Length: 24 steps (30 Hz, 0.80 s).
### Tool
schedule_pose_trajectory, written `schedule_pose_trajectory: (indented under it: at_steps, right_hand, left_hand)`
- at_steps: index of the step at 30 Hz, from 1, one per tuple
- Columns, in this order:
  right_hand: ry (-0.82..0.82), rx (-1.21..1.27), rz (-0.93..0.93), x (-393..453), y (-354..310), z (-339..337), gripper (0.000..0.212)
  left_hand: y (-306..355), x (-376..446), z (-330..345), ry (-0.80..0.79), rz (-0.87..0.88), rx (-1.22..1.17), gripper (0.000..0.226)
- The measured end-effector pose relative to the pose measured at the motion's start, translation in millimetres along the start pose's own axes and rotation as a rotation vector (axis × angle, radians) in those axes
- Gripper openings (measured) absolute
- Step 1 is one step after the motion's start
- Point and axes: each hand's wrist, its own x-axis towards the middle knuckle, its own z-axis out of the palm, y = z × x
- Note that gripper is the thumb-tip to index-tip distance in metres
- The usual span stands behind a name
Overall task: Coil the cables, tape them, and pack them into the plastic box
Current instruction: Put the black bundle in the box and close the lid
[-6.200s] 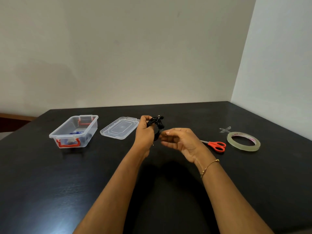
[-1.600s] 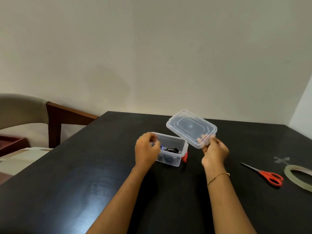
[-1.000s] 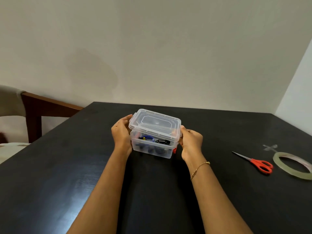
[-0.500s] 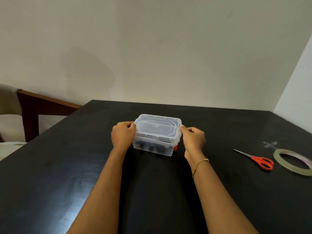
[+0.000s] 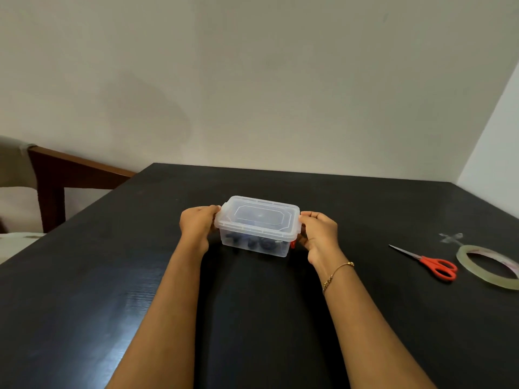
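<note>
A wide black table (image 5: 280, 318) fills the lower part of the view, set against a pale wall. At its far left edge stands a wooden chair (image 5: 53, 181) with a light cushion.

Near the middle of the table sits the clear plastic box (image 5: 254, 244), with its clear lid (image 5: 259, 216) lying flat on top. Dark coiled cables (image 5: 258, 242) show dimly through the front wall; how many there are cannot be told. A small red latch (image 5: 293, 244) peeks out at the right end of the box, under the rim.

The left hand (image 5: 196, 227) has its fingers curled against the left end of the lid and box rim, gripping it. The right hand (image 5: 318, 234) does the same at the right end, fingers curled round the lid edge; a thin gold bracelet (image 5: 335, 273) circles that wrist.

Well to the right lie red-handled scissors (image 5: 436, 266), blades pointing away to the left. Just beside them is a roll of clear tape (image 5: 488, 266), lying flat, with a small crossed scrap of tape (image 5: 450, 237) stuck to the table behind it.
</note>
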Motion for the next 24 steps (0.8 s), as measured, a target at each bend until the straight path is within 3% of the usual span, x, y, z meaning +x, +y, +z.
schedule_pose_trajectory:
  at_steps: [5, 11, 18, 22, 24]
  right_hand:
    - [-0.004, -0.014, -0.026, -1.1, 2.9, 2.1, 0.007]
    - [0.022, -0.087, -0.036, -2.5, 4.3, 1.8, 0.029]
    - [-0.041, -0.203, 0.025, 3.3, 1.2, -4.4, 0.027]
    - [-0.028, -0.195, 0.009, 4.9, -0.7, -6.9, 0.018]
    - [-0.005, -0.157, -0.010, 5.1, -1.6, -7.2, 0.020]
  left_hand:
    - [0.5, -2.5, -1.7, -0.022, -0.045, -0.049, 0.008]
    - [-0.1, 0.0, -3.6, -0.057, -0.089, -0.035, 0.011]
    - [4.3, -5.1, -5.6, -0.250, -0.124, 0.102, 0.018]
    - [6.5, -1.2, -7.9, -0.209, -0.159, 0.061, 0.023]
    - [4.9, 3.7, -6.3, -0.137, -0.097, -0.001, 0.032]
